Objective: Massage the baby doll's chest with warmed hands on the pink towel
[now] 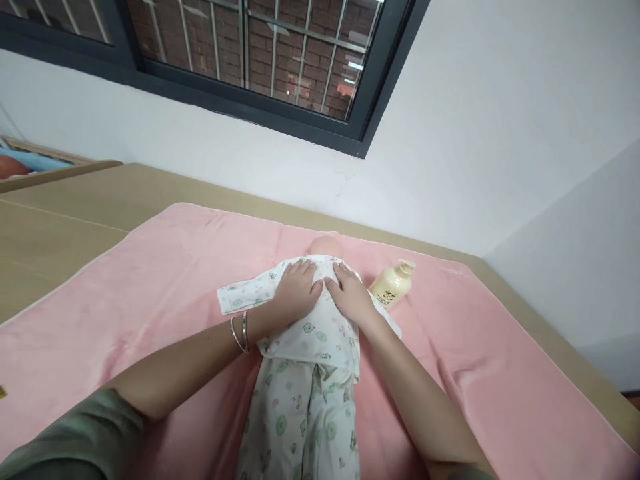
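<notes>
On a pink blanket (pixel 165 267), a baby-sized figure that looks like a doll (pixel 320 337) lies stretched out in a white top and trousers with green leaf-like prints. Only the smooth, rounded top of its head (pixel 325 247) shows beyond the collar. My left hand (pixel 297 292) rests flat on the left of its chest, fingers spread, with two bangles on the wrist. Across from it, my right hand (pixel 351 297) lies flat on the right side, thumb pointing inward. The thumbs are close but apart. Neither hand grips anything. One sleeve (pixel 245 293) extends left; my right forearm partly covers the other.
A pale yellow pump bottle (pixel 391 285) lies tilted on the blanket just right of my right hand. Beneath the blanket is a wooden surface (pixel 65 233), bordered by white walls. A dark-framed window (pixel 250 100) with bars is above. Something blue (pixel 37 160) sits at far left.
</notes>
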The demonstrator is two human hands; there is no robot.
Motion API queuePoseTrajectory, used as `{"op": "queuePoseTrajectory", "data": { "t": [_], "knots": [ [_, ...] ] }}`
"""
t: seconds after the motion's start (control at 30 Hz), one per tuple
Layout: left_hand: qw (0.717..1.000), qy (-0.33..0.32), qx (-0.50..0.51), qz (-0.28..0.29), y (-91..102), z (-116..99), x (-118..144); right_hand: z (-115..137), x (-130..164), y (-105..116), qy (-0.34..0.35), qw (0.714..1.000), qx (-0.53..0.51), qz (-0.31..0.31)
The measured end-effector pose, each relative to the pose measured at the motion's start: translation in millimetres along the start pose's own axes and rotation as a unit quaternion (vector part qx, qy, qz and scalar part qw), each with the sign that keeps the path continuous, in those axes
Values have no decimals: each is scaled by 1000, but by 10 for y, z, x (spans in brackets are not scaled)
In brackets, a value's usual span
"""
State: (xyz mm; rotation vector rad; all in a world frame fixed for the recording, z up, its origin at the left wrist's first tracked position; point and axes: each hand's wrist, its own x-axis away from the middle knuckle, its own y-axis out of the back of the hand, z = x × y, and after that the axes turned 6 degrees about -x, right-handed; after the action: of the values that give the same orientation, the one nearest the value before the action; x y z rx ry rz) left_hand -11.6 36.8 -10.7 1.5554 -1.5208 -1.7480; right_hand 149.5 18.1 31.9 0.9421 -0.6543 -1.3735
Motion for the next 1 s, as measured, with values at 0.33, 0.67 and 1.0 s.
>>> {"op": "queuePoseTrajectory", "data": {
  "t": [0.33,0.67,1.0],
  "knots": [
    [998,-57,-2,19,105,12,-41,106,57,42,12,999,43,-4],
    [1000,-8,-2,22,44,-34,-13,101,20,52,0,999,46,12],
    [996,-7,38,78,149,20,-108,239,137,31,36,996,84,16]
  ]
}}
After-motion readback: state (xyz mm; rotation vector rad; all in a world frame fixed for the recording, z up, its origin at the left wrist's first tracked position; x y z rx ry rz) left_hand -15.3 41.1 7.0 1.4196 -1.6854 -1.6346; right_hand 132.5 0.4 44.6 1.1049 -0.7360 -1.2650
